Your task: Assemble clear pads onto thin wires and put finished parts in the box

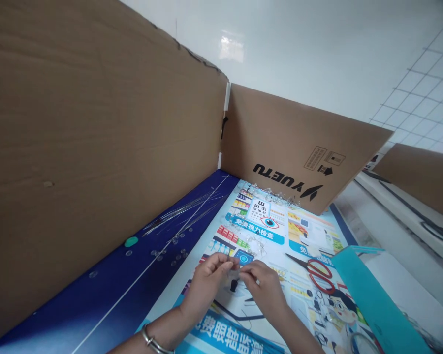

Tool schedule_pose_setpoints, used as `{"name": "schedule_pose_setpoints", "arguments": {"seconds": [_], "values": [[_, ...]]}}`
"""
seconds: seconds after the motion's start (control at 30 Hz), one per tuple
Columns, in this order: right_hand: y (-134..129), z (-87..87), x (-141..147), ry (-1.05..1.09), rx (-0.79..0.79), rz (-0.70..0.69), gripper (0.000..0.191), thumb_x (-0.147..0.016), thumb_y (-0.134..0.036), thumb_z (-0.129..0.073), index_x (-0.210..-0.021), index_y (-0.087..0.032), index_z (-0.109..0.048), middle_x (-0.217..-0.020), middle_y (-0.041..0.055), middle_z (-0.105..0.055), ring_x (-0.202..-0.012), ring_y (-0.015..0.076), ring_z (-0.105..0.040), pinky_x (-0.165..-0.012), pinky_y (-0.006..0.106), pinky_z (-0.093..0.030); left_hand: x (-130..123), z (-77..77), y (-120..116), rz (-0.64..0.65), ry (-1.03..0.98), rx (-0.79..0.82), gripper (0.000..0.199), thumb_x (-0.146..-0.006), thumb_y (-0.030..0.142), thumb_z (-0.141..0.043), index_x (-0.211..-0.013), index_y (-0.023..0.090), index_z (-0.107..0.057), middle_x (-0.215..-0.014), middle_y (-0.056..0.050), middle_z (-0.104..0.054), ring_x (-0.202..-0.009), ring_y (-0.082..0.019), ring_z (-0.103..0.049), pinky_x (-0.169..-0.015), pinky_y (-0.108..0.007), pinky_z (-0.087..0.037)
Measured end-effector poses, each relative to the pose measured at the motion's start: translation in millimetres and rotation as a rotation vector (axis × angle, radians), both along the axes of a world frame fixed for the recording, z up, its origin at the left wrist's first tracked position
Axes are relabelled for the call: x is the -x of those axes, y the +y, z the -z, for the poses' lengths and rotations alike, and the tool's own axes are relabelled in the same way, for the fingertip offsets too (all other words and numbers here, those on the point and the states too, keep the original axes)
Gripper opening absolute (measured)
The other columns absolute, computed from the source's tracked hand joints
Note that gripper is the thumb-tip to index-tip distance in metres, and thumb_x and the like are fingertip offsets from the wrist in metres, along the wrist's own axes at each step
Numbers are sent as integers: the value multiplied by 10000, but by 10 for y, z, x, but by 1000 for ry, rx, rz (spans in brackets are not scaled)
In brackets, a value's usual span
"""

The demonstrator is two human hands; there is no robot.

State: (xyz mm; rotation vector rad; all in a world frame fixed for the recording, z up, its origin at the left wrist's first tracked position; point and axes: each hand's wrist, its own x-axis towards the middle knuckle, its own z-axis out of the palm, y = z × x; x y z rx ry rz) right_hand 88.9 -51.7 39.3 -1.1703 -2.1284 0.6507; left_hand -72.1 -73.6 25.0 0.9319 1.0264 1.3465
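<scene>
Well, a small clear plastic piece (pixel 235 273) sits pinched between my left hand (pixel 208 281) and right hand (pixel 262 287), near the middle of a printed poster (pixel 221 322). Both hands are closed on it lightly at the fingertips, not clenched. Just below it is a small dark object (pixel 234 284), though I can't tell whether the two are joined. The clear piece looks very light, thin and probably slippery, so I'd judge that it's best held by its edges with the fingertips, since a firmer squeeze might flick it away or bend it. Around 10 o'clock from my hands, small clear studs (pixel 175 248) lie scattered on a navy strip (pixel 107 290), with a sheaf of thin metal wires (pixel 180 214) farther along it. At 12 o'clock, a loose tangle of clear bits (pixel 276 194) gathers at the foot of a cardboard panel printed YUETU (pixel 299 142). Red-handled scissors (pixel 319 276) lie at 3 o'clock, and a teal folder (pixel 376 300) sits at 4 o'clock. A taller cardboard panel (pixel 96 147) walls off my 9 o'clock side, leaving little room for my left arm there.
</scene>
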Motion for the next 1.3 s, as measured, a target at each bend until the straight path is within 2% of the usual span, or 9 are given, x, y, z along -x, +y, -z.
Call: {"name": "schedule_pose_setpoints", "arguments": {"seconds": [0.23, 0.5, 0.7, 0.9, 1.1, 1.3], "values": [[2, 50, 11, -11, 7, 6, 107, -809, -187, -550, -793, -209, -654, -753, 8, -624, -722, 141, -583, -673, 238, -439, 7, 6, -3, 27, 7, -27, 129, -803, 279, -544, -778, 156, -572, -895, -71, -672, -862, -201, -610, -792, -314, -444], [-1, -42, 11, -21, 28, 32, 121, -812, -181, -549, -773, -206, -661, -772, 6, -639, -738, 137, -594, -687, 231, -445, -2, 26, 17, 13, 1, -24, 138, -779, 287, -570, -731, 158, -567, -823, -48, -657, -818, -185, -597, -762, -289, -438], [15, 35, 8, -86, 65, 31, 109, -804, -203, -561, -773, -194, -664, -768, 17, -636, -736, 149, -593, -668, 238, -441, -1, 40, 20, 23, 41, -30, 139, -788, 289, -556, -756, 156, -582, -816, -47, -652, -814, -184, -591, -744, -276, -434], [16, 55, 1, -5, 93, 20, 121, -802, -198, -568, -738, -190, -670, -752, 14, -642, -732, 145, -597, -678, 238, -430, 3, 35, 19, 29, 47, -22, 147, -789, 295, -552, -761, 153, -580, -833, -56, -654, -827, -196, -597, -758, -293, -435], [69, 155, -50, 83, 141, 53, 266, -788, -234, -578, -531, -171, -599, -722, 21, -654, -690, 141, -607, -636, 232, -441, -5, 39, 16, 32, -8, -14, 156, -780, 307, -569, -754, 154, -578, -806, -50, -659, -818, -198, -600, -746, -293, -439], [87, 184, -70, 134, 166, 65, 268, -779, -281, -588, -533, -177, -614, -710, 24, -663, -689, 148, -610, -630, 239, -445, -4, 75, 17, 48, 29, -22, 147, -794, 291, -543, -789, 152, -589, -811, -49, -652, -814, -195, -591, -743, -285, -425]]}}
